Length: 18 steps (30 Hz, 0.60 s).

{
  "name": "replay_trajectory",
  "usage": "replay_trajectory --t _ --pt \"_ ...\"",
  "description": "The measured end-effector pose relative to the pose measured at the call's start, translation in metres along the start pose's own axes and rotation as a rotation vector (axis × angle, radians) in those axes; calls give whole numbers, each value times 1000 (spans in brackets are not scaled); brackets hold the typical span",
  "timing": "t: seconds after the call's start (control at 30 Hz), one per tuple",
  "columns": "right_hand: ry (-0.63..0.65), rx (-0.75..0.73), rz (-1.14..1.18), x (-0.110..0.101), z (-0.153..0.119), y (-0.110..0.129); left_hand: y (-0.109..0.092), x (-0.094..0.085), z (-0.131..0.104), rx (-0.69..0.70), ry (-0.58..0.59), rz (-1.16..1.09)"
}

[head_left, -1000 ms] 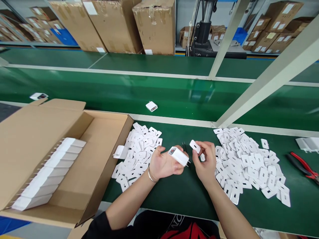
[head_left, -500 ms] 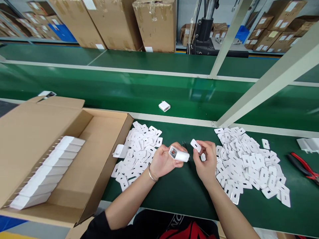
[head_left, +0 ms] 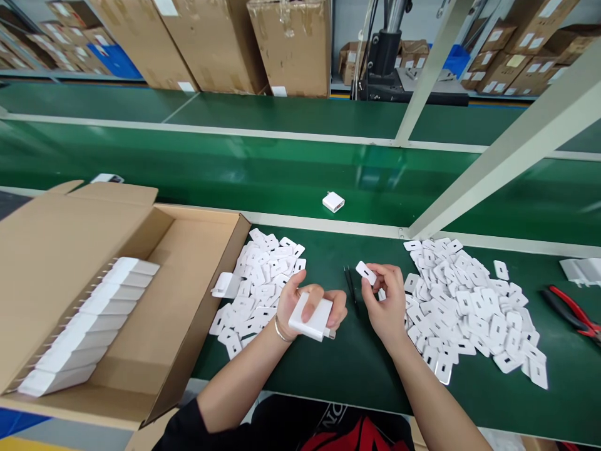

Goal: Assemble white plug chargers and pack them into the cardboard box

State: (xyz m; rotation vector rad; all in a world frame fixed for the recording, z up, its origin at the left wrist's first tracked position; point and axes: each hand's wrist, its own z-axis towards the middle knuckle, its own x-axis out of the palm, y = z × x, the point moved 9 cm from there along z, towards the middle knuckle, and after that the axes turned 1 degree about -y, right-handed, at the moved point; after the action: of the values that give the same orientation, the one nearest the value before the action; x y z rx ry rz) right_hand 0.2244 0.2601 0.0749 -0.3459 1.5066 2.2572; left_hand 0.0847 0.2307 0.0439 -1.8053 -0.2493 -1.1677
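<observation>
My left hand [head_left: 300, 300] is closed around a white charger [head_left: 310, 318], with its broad flat side turned up and the thumb or a finger pressed on it. A metal prong shows at its lower right end; its open end is hidden. Between the fingertips of my right hand [head_left: 389, 300] is a small white end cover [head_left: 366, 273] with a dark slot. Another white piece [head_left: 382, 294] shows by that palm. Black tweezers [head_left: 350, 287] lie on the green table between my hands. Beside my left hand spreads a pile of white covers [head_left: 258, 282]; another pile [head_left: 469, 307] lies right of my right hand.
An open cardboard box [head_left: 197, 300] at the left holds a row of white chargers [head_left: 94, 319]. A single charger [head_left: 225, 285] rests by its edge. Red-handled pliers [head_left: 570, 310] lie far right. Beyond, a green conveyor belt [head_left: 235, 175] carries a charger [head_left: 333, 202]. A slanted post [head_left: 498, 150] rises at the right.
My left hand has turned the charger from open end showing to flat side up, and drawn it slightly down and left. My right hand barely moved. The chargers on the belt shifted right.
</observation>
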Motion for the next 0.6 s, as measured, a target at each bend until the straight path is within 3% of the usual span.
replay_trajectory --t 0.13,0.27,0.6 --pt "7 4 7 1 0 -1 -4 14 -1 56 171 -116" --pt "4 8 14 0 0 -1 -7 18 -1 62 221 -142" --pt "12 5 3 2 0 0 1 1 5 -10 21 54"
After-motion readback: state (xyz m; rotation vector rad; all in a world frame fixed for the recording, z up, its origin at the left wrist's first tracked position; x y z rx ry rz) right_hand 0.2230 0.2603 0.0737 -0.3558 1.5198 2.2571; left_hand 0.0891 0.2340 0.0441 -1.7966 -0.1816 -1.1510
